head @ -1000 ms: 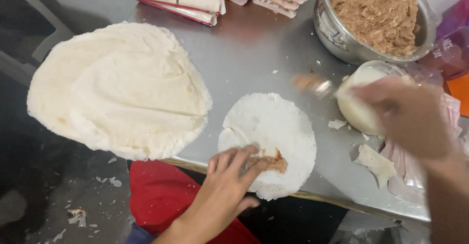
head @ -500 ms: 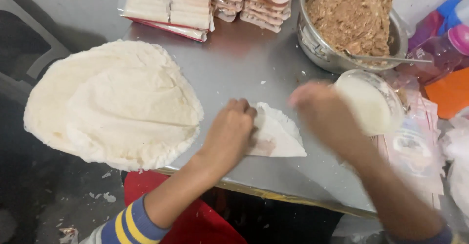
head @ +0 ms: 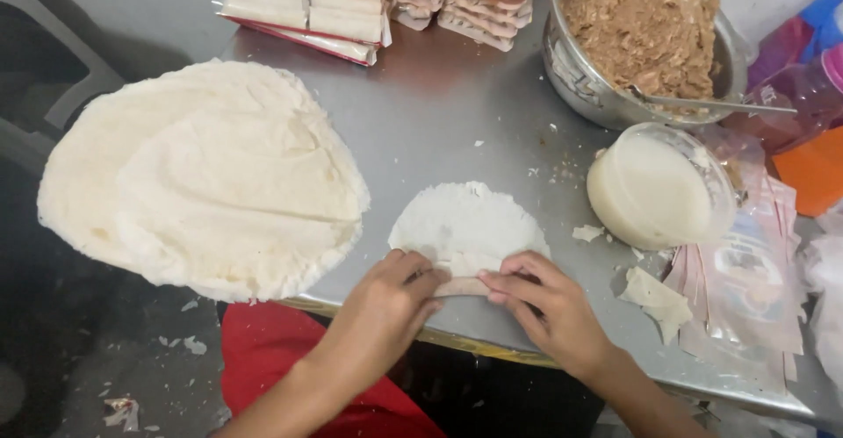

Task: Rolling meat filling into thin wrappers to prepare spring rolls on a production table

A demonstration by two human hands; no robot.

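Since a moment ago both my hands have dropped to the near edge of the wrapper, and the sheet that lay folded into a wedge now shows as a rounded flap with its near side rolled up. My left hand [head: 386, 302] presses its fingers down on the left end of the roll, my right hand [head: 549, 306] does the same on the right end, both grips closed onto the thin round wrapper [head: 470, 223]. The rolled part is a narrow pale tube between my fingertips, touching them on both sides, and it lies close to the front edge of the steel desk [head: 439, 113].

To my left sits the big stack of wrappers [head: 202, 175], hanging over the desk's edge, well apart from my hands. Beyond the wrapper on the right stands a clear tub of white paste [head: 654, 192], and behind it a metal bowl of brown filling [head: 645, 30] with a spoon handle [head: 729, 104] resting across its rim. At the far side lie trays of finished rolls [head: 303, 3] in plastic. A torn scrap of wrapper [head: 654, 297] lies near my right wrist, beside some empty plastic bags [head: 751, 271].
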